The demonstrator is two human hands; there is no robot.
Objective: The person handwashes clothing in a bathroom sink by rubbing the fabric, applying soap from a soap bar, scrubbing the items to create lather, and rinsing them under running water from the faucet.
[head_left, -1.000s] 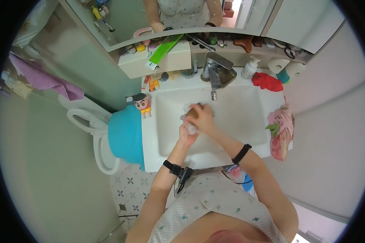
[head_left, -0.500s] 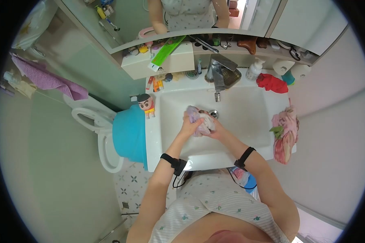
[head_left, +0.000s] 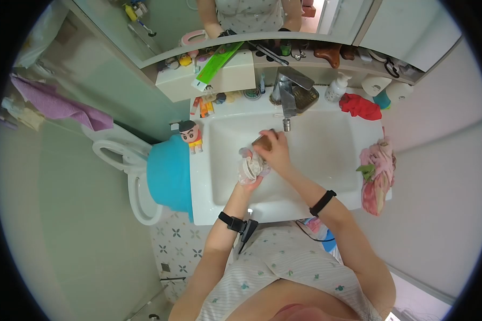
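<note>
Over the white sink basin [head_left: 326, 160], my left hand [head_left: 253, 184] holds a bunched wet cloth [head_left: 250, 168], lavender and white. Most of that hand's fingers are hidden under the fabric. My right hand [head_left: 277, 150] grips a brown bar of soap [head_left: 263, 142] between thumb and fingers, right at the cloth's upper edge. Just beyond the right hand is the metal faucet [head_left: 287, 104], with no water visibly running from it. Black bands are strapped round both forearms.
A cartoon figure [head_left: 190, 136] stands on the left rim. A pump bottle [head_left: 337, 88] and a red cloth [head_left: 360, 107] sit at the back right, with pink cloths [head_left: 377, 179] on the right rim. Left of the sink is a blue tub [head_left: 168, 176]. A mirror shelf runs behind.
Both hands were pressed together round the cloth. Now the right hand has moved up and away from it with the brown bar showing, while the left keeps the cloth, slightly more to the left.
</note>
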